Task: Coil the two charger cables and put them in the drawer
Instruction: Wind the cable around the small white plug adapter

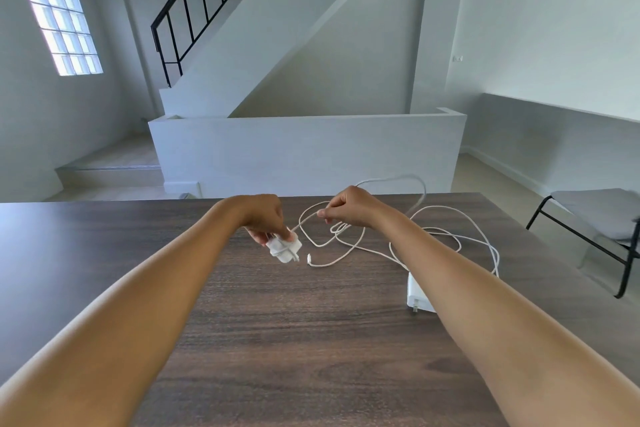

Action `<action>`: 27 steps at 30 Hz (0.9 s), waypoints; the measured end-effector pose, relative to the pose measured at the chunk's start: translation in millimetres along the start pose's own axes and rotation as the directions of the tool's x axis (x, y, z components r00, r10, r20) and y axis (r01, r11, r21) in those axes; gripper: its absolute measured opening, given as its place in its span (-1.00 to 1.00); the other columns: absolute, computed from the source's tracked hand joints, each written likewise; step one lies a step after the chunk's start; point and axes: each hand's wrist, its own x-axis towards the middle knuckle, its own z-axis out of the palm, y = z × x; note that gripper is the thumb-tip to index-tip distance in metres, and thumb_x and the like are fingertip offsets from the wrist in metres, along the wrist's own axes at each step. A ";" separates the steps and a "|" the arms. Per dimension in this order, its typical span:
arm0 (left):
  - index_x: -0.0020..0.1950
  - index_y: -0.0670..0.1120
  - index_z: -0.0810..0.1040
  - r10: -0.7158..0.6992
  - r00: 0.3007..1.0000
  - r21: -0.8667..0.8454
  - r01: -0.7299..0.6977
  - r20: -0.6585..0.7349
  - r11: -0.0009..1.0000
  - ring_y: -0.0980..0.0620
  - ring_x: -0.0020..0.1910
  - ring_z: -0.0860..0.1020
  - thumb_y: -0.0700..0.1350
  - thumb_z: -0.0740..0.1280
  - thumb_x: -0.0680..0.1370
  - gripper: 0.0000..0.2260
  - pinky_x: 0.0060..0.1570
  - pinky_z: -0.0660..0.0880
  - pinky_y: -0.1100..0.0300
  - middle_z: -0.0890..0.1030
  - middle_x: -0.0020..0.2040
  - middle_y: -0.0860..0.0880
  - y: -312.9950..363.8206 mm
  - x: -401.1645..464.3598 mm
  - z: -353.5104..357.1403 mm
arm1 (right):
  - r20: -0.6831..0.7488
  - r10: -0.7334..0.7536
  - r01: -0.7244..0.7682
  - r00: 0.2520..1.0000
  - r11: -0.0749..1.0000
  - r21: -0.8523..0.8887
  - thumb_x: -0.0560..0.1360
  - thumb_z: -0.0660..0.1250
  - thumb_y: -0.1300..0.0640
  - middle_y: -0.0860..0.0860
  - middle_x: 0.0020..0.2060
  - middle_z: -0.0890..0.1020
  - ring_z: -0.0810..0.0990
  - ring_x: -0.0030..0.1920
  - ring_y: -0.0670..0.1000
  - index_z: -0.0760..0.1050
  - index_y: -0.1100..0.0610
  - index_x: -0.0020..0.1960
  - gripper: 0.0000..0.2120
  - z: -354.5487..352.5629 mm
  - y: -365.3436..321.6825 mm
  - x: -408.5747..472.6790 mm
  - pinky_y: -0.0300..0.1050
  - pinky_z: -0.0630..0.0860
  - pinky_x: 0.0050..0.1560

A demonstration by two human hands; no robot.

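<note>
My left hand (265,217) grips a small white charger block (284,248) just above the dark wooden table (277,340); a turn of its white cable crosses the block. My right hand (349,206) pinches that same cable (306,217) a short way from the block, and the rest rises in a loop behind the hand. A second white charger block (419,293) lies flat on the table beside my right forearm. Its long white cable (460,239) sprawls in loose loops, with a free plug end (309,258) near the first block. No drawer is in view.
The table's far edge runs just behind my hands. A black-framed chair with a grey seat (595,215) stands to the right of the table. Beyond are a low white wall (304,149), stairs with a black railing and a glass-block window.
</note>
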 end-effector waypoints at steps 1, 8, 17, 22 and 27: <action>-0.20 -0.20 0.65 0.001 0.997 0.075 0.005 -0.082 0.997 0.11 -0.41 0.55 -0.02 0.42 0.47 -0.77 -0.33 0.49 0.28 0.61 -0.41 0.01 0.4 1.6 1.2 | 0.003 -0.002 0.002 1.000 1.000 0.012 0.49 0.39 0.00 -0.15 -0.50 0.51 0.40 -0.38 -0.11 0.66 0.16 -0.19 -0.76 0.9 -1.8 -1.6 -0.27 0.32 -0.35; -0.44 -0.16 0.36 -0.050 0.715 0.008 0.077 -0.697 0.997 -0.13 -0.35 0.50 -0.07 0.25 0.50 -0.67 -0.41 0.34 0.22 0.41 -0.46 -0.07 -6.9 15.0 10.7 | 0.045 0.114 -0.122 0.992 0.950 0.289 0.52 0.32 0.04 -0.03 -0.47 0.31 0.25 -0.50 -0.08 0.60 0.09 -0.27 -0.77 12.0 -9.1 -6.3 -0.35 0.18 -0.58; -0.16 -0.22 0.52 -0.546 0.699 -0.868 -0.229 -0.462 0.441 -0.06 -0.38 0.65 -0.02 0.44 0.43 -0.74 -0.08 0.63 0.02 0.64 -0.19 -0.16 7.0 29.9 8.1 | 0.254 0.087 -0.245 0.963 0.676 0.695 0.58 0.23 0.02 -0.09 -0.57 0.23 0.14 -0.59 -0.14 0.55 0.09 -0.14 -0.78 36.8 -6.0 -12.0 -0.30 0.05 -0.57; 0.21 -0.25 0.45 -0.341 0.914 -0.960 -0.265 -0.221 -0.089 -0.05 -0.19 0.57 -0.17 0.40 0.51 -0.68 -0.48 0.57 0.20 0.55 -0.07 -0.19 11.9 21.9 -1.1 | 0.243 0.004 -0.177 0.970 0.695 0.697 0.60 0.20 -0.08 -0.08 -0.52 0.25 0.14 -0.53 -0.12 0.56 0.06 -0.06 -0.73 44.6 5.0 -14.1 -0.28 0.07 -0.50; 0.09 -0.25 0.49 -0.114 0.974 -0.969 -0.208 -0.194 -0.135 -0.04 -0.22 0.53 -0.12 0.32 0.56 -0.78 -0.39 0.58 0.27 0.52 -0.13 -0.17 0.1 2.5 -9.2 | 0.108 0.018 -0.069 0.994 0.869 0.491 0.60 0.17 -0.12 -0.08 -0.54 0.23 0.16 -0.54 -0.11 0.58 0.12 -0.03 -0.65 41.3 27.0 -16.7 -0.29 0.13 -0.52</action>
